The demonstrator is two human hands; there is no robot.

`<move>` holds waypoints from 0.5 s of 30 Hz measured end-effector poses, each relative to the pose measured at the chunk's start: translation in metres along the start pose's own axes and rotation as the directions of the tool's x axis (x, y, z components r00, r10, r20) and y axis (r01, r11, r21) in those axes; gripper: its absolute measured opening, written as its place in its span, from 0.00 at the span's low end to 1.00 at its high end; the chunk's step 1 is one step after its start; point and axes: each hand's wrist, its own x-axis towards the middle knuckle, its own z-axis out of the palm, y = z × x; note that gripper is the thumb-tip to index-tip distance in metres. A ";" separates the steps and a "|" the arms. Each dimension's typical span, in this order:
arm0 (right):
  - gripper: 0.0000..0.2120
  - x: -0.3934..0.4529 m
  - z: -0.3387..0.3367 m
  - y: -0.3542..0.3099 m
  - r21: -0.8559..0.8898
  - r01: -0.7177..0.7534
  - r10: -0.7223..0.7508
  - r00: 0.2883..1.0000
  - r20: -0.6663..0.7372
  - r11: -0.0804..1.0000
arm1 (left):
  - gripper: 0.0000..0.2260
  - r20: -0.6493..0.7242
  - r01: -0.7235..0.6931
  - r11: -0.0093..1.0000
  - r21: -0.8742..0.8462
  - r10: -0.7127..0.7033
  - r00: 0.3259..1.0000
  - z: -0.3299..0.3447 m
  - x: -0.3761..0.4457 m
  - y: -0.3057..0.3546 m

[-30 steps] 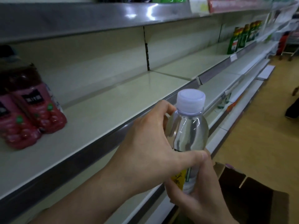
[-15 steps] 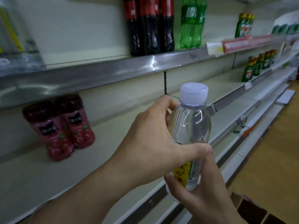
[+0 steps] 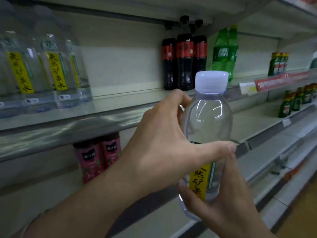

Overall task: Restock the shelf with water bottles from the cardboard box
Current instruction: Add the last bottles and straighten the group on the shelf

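The left hand (image 3: 159, 145) wraps the middle of an upright water bottle (image 3: 207, 121) with a white cap; the right hand (image 3: 221, 201) cups its base. Its yellow label (image 3: 199, 182) bears black Chinese characters, partly hidden; matching stocked bottles (image 3: 56, 73) stand upper left of it on the shelf (image 3: 68, 127); cola bottles (image 3: 184, 62) behind it.

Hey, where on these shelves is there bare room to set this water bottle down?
The widest bare stretch is on the upper shelf, between the water bottles already there and the cola bottles. Below, the shelf is bare right of the red juice bottles. It is crowded at the far left and around the cola and green soda bottles. Both hands, left and right, hold the bottle.
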 end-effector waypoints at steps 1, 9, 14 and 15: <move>0.37 0.004 0.000 -0.002 0.023 0.001 -0.002 1.000 0.010 1.000 | 0.26 -0.009 -0.012 1.000 -0.005 0.012 1.000 -0.004 0.000 0.003; 0.39 0.043 0.003 -0.036 0.139 0.109 -0.119 0.990 0.069 0.984 | 0.21 -0.124 -0.109 0.994 0.017 0.110 0.986 -0.037 0.003 0.031; 0.34 0.066 0.005 -0.058 0.213 0.175 -0.197 0.976 0.087 0.961 | 0.21 -0.228 -0.149 0.987 0.064 0.160 0.961 -0.056 0.003 0.050; 0.33 0.070 0.007 -0.062 0.208 0.200 -0.221 0.972 0.081 0.957 | 0.21 -0.247 -0.154 0.985 0.078 0.169 0.954 -0.060 0.003 0.054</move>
